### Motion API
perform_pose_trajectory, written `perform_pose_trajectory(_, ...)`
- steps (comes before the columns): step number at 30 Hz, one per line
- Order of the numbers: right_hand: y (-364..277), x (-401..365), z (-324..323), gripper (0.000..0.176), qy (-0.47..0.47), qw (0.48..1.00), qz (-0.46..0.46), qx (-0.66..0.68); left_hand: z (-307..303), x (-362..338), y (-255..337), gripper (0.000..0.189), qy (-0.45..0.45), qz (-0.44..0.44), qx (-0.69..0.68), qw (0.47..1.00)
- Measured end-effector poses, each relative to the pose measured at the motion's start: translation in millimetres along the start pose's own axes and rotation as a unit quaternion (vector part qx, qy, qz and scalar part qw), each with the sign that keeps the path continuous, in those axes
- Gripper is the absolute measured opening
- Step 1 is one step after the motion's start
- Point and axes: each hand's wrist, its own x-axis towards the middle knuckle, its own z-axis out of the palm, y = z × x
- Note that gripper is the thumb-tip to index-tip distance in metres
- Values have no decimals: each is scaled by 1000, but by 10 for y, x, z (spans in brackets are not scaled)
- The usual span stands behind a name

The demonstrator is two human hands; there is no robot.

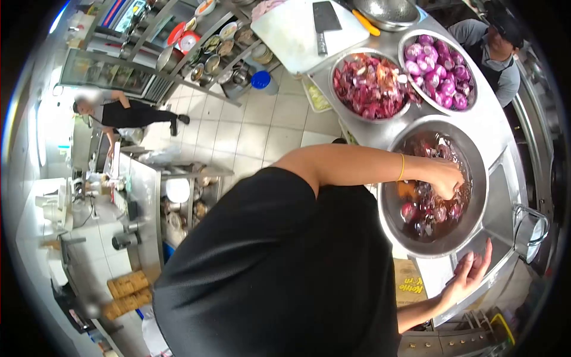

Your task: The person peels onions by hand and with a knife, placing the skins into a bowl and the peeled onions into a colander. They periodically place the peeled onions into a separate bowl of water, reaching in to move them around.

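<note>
My left hand (447, 180), a yellow band on its wrist, reaches into a large steel bowl (476, 160) of brownish water with red onions (425, 211) floating in it. Its fingers are curled down around an onion at the water's surface. My right hand (471, 275) is lower, at the steel counter's edge beside the bowl. It cups a small red onion (476, 260), fingertips pointing up. A dark thin object under that hand is too unclear to name.
Further along the counter stand a bowl of peeled purple onions (438, 68), a bowl of onion skins and scraps (370, 86), a white cutting board (291, 33) with a cleaver (325, 21), and a colander (386, 11). One person (496, 56) stands opposite; another (122, 112) stands across the tiled floor.
</note>
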Motion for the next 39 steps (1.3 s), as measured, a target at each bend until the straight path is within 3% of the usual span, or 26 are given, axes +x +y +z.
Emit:
perform_pose_trajectory(2,122,84,133,43,16,998,2,61,-168,-128,-151,40,54,-36,193,979)
perform_pose_trajectory(4,210,174,286,43,66,980,-83,-169,-257,-134,-270,60,109,-4,81,991)
perform_pose_trajectory(6,-103,85,586,42,73,997,28,-3,-503,-283,-284,61,118,-8,25,993)
perform_pose_trajectory(8,-213,84,976,42,99,994,37,11,-870,-567,-545,49,129,1,-138,982)
perform_pose_trajectory(9,-176,108,1141,41,83,995,-16,-47,-923,-697,-838,45,159,11,-164,974)
perform_pose_trajectory(10,-318,93,1391,40,72,995,63,26,-1051,-849,-1077,40,187,23,-191,963)
perform_pose_trajectory(12,-244,152,1854,39,79,995,-51,-21,-1438,-1395,-1326,29,130,-97,-396,904)
perform_pose_trajectory(14,-871,191,2535,41,-2,986,85,143,-1483,-1637,-1846,21,144,-106,-572,801)
perform_pose_trajectory(15,-1094,220,2872,41,-2,970,169,174,-1482,-1756,-2052,23,177,-47,-586,789)
perform_pose_trajectory(16,-1235,255,3054,43,-38,964,242,108,-1502,-1877,-2200,30,77,-214,-607,761)
perform_pose_trajectory(17,-1075,206,3191,40,-80,969,193,130,-1524,-1964,-2166,25,112,-87,-691,709)
perform_pose_trajectory(18,-1142,256,3313,38,-106,972,170,123,-1666,-2004,-2124,29,83,-95,-718,685)
perform_pose_trajectory(21,-1371,346,3538,39,-110,977,148,106,-1693,-1963,-2183,29,33,-37,-699,713)
perform_pose_trajectory(23,-1445,355,3568,39,-136,974,148,106,-1729,-1990,-2000,29,104,-20,-679,727)
perform_pose_trajectory(27,-1299,431,3472,39,-156,970,142,121,-1712,-1901,-1954,33,72,32,-658,749)
perform_pose_trajectory(30,-1201,501,3394,39,-156,969,136,135,-1681,-1919,-1815,34,93,36,-664,741)
perform_pose_trajectory(32,-1169,490,3375,39,-171,975,72,121,-1664,-1895,-1743,35,140,0,-649,748)
perform_pose_trajectory(38,-1150,546,3411,40,-216,939,139,229,-1617,-1907,-1722,33,186,-9,-648,738)
perform_pose_trajectory(39,-1119,534,3445,40,-204,943,114,238,-1648,-1899,-1674,33,195,-28,-648,736)
